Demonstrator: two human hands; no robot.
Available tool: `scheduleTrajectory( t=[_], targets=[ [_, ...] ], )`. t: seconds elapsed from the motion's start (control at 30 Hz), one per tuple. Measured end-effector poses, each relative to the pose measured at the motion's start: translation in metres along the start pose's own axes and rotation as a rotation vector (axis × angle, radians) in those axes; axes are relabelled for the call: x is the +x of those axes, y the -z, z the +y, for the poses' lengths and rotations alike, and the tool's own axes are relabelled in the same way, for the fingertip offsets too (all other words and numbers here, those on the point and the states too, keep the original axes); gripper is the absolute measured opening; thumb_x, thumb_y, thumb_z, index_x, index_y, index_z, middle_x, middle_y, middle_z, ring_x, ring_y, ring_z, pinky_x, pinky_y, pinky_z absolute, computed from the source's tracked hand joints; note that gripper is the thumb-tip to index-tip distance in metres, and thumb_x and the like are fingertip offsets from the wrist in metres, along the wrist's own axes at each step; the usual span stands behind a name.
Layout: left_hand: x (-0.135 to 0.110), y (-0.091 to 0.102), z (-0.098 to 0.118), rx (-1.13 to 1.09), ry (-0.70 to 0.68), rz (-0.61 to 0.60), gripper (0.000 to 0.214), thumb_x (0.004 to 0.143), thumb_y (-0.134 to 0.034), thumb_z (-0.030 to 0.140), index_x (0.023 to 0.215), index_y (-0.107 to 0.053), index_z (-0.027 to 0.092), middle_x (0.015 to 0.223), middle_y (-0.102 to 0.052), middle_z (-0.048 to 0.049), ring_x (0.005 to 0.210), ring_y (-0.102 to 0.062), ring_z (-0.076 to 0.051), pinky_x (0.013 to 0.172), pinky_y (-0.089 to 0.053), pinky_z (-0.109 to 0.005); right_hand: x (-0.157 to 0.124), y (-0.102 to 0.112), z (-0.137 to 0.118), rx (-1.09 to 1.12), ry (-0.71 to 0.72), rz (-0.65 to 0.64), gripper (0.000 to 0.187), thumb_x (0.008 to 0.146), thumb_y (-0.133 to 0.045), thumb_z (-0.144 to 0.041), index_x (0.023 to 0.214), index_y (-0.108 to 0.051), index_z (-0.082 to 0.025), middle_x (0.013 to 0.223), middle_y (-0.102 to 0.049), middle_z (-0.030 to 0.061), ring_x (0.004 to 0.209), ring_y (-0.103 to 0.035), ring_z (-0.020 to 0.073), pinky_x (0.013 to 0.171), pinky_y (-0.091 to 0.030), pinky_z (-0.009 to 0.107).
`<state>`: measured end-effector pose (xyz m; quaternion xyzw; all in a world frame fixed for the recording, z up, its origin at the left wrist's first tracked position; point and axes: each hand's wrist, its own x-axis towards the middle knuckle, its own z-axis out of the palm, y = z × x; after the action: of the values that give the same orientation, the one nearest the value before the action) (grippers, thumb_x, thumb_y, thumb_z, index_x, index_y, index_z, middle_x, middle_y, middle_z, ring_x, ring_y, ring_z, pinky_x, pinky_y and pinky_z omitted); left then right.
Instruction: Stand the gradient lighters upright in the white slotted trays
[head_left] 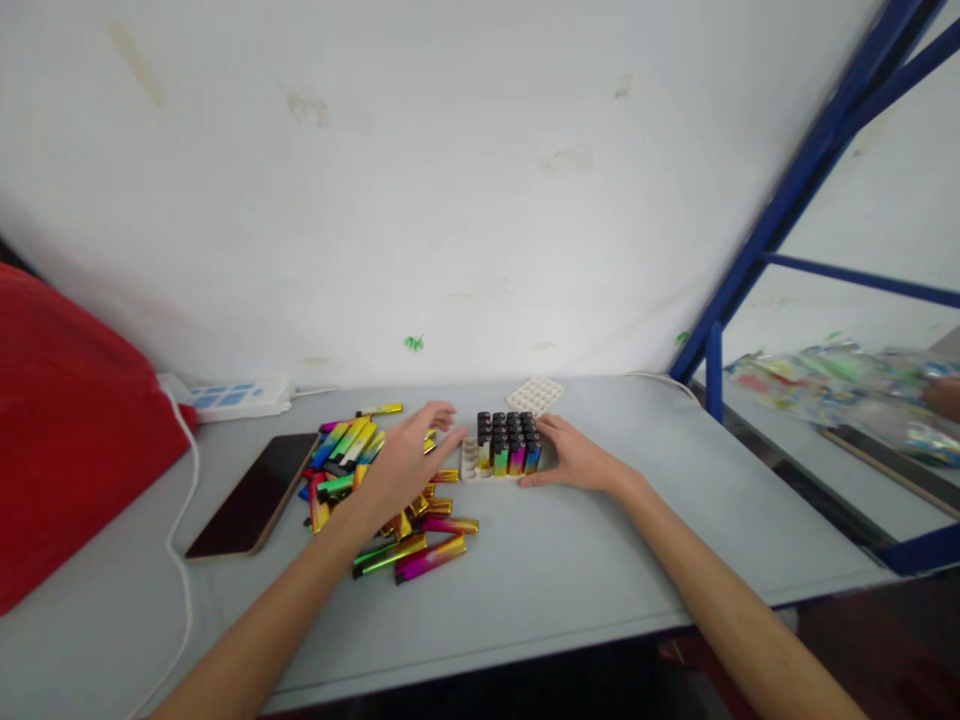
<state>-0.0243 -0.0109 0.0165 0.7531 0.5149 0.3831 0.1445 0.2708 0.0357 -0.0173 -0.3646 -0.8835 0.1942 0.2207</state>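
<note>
Several lighters (pixel 517 458) with black tops stand upright in rows in a pale tray (pixel 469 462), whose left column of sockets shows bare. My right hand (pixel 571 455) rests against the tray's right side, thumb in front and fingers behind, gripping it with the lighters. Above a loose pile of shiny coloured lighters (pixel 431 560) hovers my left hand (pixel 409 455), its fingers apart and pointing toward the tray. I see nothing between those fingers. Part of the pile is hidden under that hand and forearm.
Behind the tray lies a second pale socketed sheet (pixel 535 395). A phone (pixel 253 495), a white cable, a power strip (pixel 238 398) and a red bag (pixel 67 430) are at left. A blue metal frame (pixel 772 220) rises at right, beside plastic-wrapped items (pixel 840 385).
</note>
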Motion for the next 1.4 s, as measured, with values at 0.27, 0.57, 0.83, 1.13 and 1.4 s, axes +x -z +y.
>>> scheduleTrajectory(
  t=[0.27, 0.57, 0.83, 1.13, 1.4],
  targets=[
    [0.031, 0.058, -0.098, 0.657, 0.192, -0.059, 0.049, 0.092, -0.042, 0.033, 0.130, -0.062, 0.008, 0.133, -0.065, -0.0192, 0.126, -0.058, -0.032, 0.111, -0.039, -0.042, 0.000, -0.001, 0.000, -0.014, -0.002, 0.000, 0.074, 0.067, -0.086, -0.061, 0.119, -0.062, -0.015, 0.120, -0.058, 0.0129, 0.111, -0.056, 0.0296, 0.101, -0.048, 0.045],
    [0.038, 0.047, -0.118, 0.631, 0.209, -0.164, 0.042, 0.089, -0.045, 0.029, 0.116, -0.073, 0.013, 0.106, -0.073, -0.0175, 0.107, -0.065, -0.032, 0.097, -0.048, -0.040, 0.000, -0.001, 0.000, -0.022, 0.004, 0.003, 0.073, 0.068, -0.085, -0.062, 0.118, -0.062, -0.015, 0.119, -0.059, 0.0126, 0.110, -0.056, 0.0297, 0.100, -0.048, 0.045],
    [0.035, 0.044, -0.113, 0.548, 0.150, -0.151, 0.035, 0.093, -0.042, 0.028, 0.112, -0.070, 0.016, 0.115, -0.070, -0.0139, 0.111, -0.063, -0.028, 0.104, -0.044, -0.040, 0.000, -0.001, 0.000, -0.025, 0.003, 0.007, 0.072, 0.068, -0.085, -0.063, 0.117, -0.062, -0.014, 0.118, -0.059, 0.0126, 0.108, -0.056, 0.0289, 0.099, -0.049, 0.045],
    [0.026, 0.050, -0.043, -0.186, 0.231, 0.184, 0.035, 0.085, -0.065, 0.049, 0.102, -0.070, 0.018, 0.082, -0.069, -0.0031, 0.063, -0.062, -0.017, 0.065, -0.049, -0.029, 0.000, 0.000, -0.001, -0.013, 0.005, 0.002, 0.072, 0.068, -0.085, -0.061, 0.118, -0.062, -0.015, 0.118, -0.058, 0.0125, 0.109, -0.056, 0.0294, 0.099, -0.048, 0.044],
    [0.001, 0.014, 0.018, -1.175, 0.422, 0.030, 0.030, 0.074, -0.084, 0.033, 0.076, -0.061, 0.015, 0.089, -0.070, -0.0055, 0.086, -0.068, -0.018, 0.082, -0.055, -0.033, 0.000, -0.002, 0.001, -0.015, -0.012, 0.003, 0.071, 0.067, -0.085, -0.061, 0.116, -0.061, -0.015, 0.117, -0.058, 0.0119, 0.108, -0.056, 0.0285, 0.099, -0.048, 0.043]
  ],
)
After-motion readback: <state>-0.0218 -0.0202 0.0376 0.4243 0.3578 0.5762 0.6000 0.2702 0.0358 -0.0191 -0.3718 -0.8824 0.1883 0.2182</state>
